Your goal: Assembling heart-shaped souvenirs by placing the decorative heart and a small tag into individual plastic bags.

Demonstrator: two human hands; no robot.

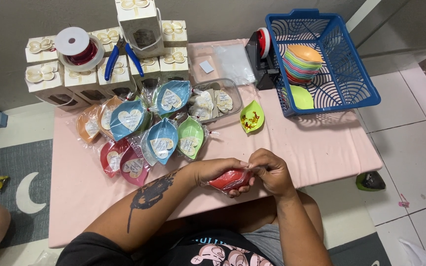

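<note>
A low pink table (pixel 321 148) stands on a tiled floor by a grey wall. Beyond the hands, a cluster of wrapped leaf-shaped dishes (pixel 144 133) looks finished; a stack of bare dishes (pixel 301 63) waits in the blue basket (pixel 358 93) beyond the right hand. Left hand (pixel 216 171) and right hand (pixel 272 172) both grip the red wrapped dish (pixel 229 180) between them, fingertips pinching its wrap.

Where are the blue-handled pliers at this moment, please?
In the head view, the blue-handled pliers lie at the upper left on the stacked cream gift boxes, just right of the spool of red ribbon.
</note>
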